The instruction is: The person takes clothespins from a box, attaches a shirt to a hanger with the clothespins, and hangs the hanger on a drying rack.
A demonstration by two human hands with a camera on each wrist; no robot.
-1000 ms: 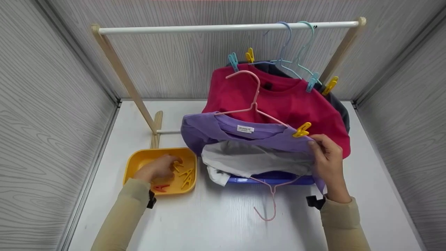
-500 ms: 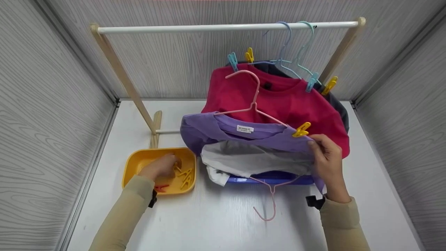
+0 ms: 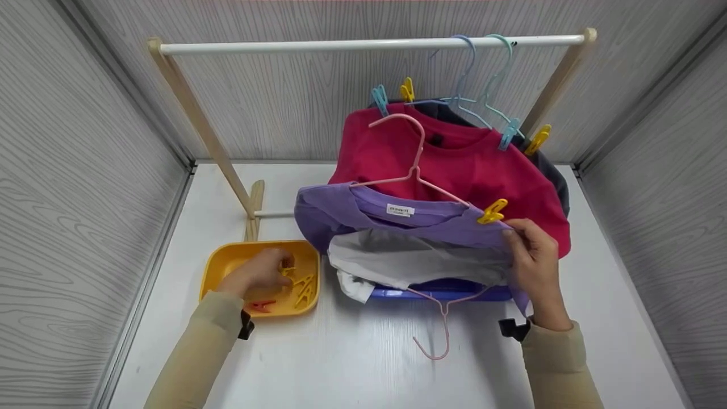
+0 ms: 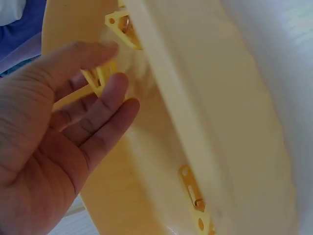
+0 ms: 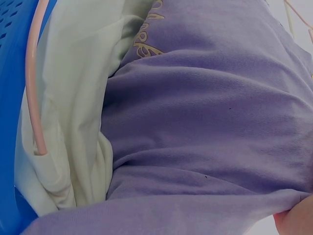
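My left hand (image 3: 258,274) reaches into the yellow basin (image 3: 218,258). In the left wrist view, its bent fingers and thumb pinch a yellow clothespin (image 4: 100,76). My right hand (image 3: 535,258) pinches the shoulder of a purple shirt (image 3: 335,207) between thumb and fingers. A pink hanger (image 3: 414,170) sits inside that shirt's collar, its hook pointing up and left. One yellow clothespin (image 3: 492,211) is clipped on the shirt's right shoulder, just beside my right fingers. In the right wrist view the shirt's purple cloth (image 5: 210,117) fills most of the picture.
More yellow clothespins (image 3: 305,294) and a red clothespin (image 3: 263,307) lie in the basin. Behind, a red shirt (image 3: 392,147) and a dark garment hang from the rack's white bar (image 3: 318,48). A white garment (image 3: 420,258) and another pink hanger (image 3: 446,324) lie over a blue basket (image 3: 392,293).
My left hand shifts slightly about within the basin, among the clothespins. The right hand and the purple shirt stay put.
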